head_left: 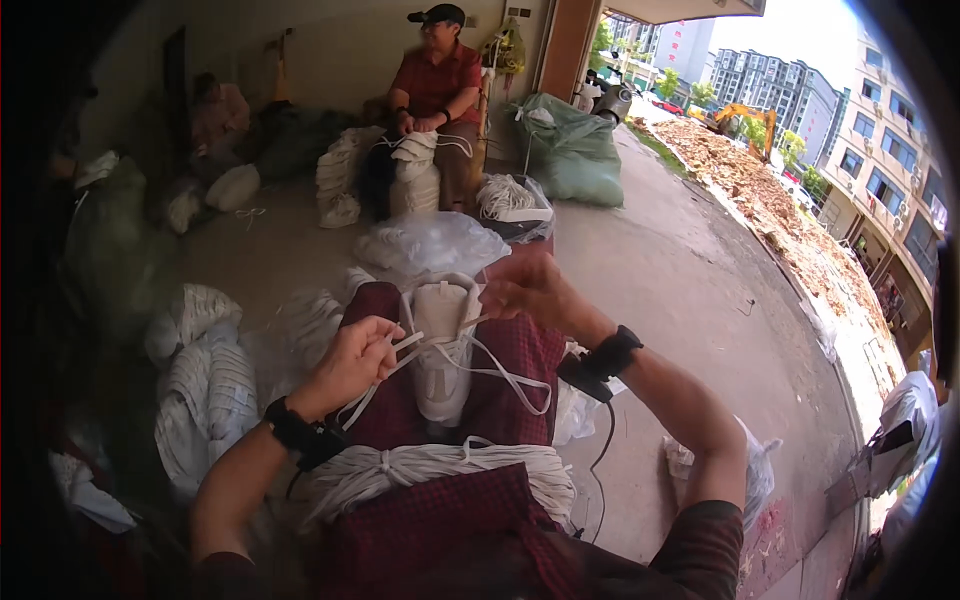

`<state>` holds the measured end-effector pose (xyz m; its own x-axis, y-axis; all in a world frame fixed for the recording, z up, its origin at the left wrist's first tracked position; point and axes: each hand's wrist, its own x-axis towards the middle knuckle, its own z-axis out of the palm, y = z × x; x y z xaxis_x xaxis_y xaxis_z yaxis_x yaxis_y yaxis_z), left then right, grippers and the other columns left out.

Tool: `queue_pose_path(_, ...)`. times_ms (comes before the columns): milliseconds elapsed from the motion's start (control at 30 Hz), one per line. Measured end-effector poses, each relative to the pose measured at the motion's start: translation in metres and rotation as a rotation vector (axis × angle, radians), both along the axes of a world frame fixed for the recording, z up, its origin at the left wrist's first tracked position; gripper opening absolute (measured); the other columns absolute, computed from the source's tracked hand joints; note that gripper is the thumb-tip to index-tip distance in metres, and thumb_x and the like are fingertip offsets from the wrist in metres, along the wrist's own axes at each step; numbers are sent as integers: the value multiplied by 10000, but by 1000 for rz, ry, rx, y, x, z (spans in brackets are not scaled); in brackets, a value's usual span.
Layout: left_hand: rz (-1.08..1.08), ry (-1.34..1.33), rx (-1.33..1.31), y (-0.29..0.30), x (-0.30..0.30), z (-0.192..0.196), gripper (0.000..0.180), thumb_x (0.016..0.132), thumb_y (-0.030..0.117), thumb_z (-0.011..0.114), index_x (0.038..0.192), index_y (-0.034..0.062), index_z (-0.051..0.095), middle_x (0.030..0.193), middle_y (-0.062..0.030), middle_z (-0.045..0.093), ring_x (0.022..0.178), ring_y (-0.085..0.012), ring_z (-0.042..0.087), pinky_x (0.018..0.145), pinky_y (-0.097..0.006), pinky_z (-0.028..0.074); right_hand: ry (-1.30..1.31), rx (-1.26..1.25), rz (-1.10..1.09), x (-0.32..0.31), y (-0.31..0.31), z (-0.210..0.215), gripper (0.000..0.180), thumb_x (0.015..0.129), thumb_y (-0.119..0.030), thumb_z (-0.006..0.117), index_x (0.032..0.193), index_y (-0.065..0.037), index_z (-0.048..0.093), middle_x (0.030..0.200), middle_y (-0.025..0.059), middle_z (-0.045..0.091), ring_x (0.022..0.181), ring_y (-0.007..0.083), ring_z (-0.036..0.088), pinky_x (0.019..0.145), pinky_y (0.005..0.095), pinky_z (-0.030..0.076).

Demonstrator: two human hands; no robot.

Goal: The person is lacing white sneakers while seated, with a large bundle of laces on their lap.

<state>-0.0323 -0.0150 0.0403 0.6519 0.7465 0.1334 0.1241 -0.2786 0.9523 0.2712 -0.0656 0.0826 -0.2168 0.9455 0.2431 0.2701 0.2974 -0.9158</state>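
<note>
Your left hand [352, 362] is closed, pinching the flat white lace [500, 375] between thumb and fingers, just left of the white shoe [443, 350]. Your right hand [525, 287] is curled shut at the shoe's far end, up by the top eyelets; it seems to pinch the other lace end, though the fingers hide the grip. The shoe lies along your lap on the red checked cloth [505, 350], its far end pointing away from you. A loop of lace hangs slack over your right thigh.

That slack loop is the likeliest trouble: pull hard with either hand and it may snag on your wrist strap [610, 352] or its dangling cable [603, 455]. The shoe is only resting on your lap, so an uneven tug could roll it off toward the concrete floor [680, 280]. If the lace twists in your left pinch, it will probably sit twisted across the eyelets. The bundle of spare laces [440, 468] lies against your waist, near enough for a loose end to tangle with the one you hold.
</note>
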Motion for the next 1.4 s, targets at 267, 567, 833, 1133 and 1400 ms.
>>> queue_pose_path(267, 58, -117, 344, -5, 1, 7, 173, 976, 97, 581, 1044, -20, 688, 814, -21, 690, 757, -68, 616, 694, -228, 503, -579, 329, -210, -39, 1, -4, 122, 812, -42, 675, 905, -28, 752, 754, 133, 651, 667, 205, 637, 603, 342, 492)
queue_pose_path(567, 71, -265, 356, -13, 5, 4, 156, 961, 102, 631, 992, -23, 719, 822, -8, 634, 656, -42, 529, 596, -209, 442, -1100, 489, -178, -62, 17, -16, 76, 739, -45, 624, 739, -1, 686, 786, 200, 657, 712, 386, 643, 647, 451, 522)
queue_pose_path(833, 113, -211, 286, -11, -8, -5, 131, 945, 42, 616, 993, -20, 721, 803, 9, 590, 641, -36, 497, 588, -211, 423, -1143, 284, -148, -70, 35, -14, 92, 717, -10, 602, 728, 69, 646, 789, 239, 647, 711, 394, 671, 630, 453, 542)
queue_pose_path(1133, 137, -239, 192, 3, -12, -46, 139, 946, 72, 632, 997, -17, 727, 810, 22, 631, 655, -17, 497, 572, -201, 420, -933, 184, -71, -65, 30, -13, 105, 729, -35, 584, 706, 34, 660, 696, 218, 634, 659, 368, 666, 590, 454, 511)
queue_pose_path(1400, 103, -165, 94, 12, -8, -60, 152, 958, 83, 622, 1029, -8, 721, 744, 38, 611, 642, -2, 478, 554, -189, 404, -1297, 382, -145, -77, 33, -10, 136, 697, -5, 613, 804, 68, 654, 831, 262, 641, 741, 429, 667, 633, 460, 550)
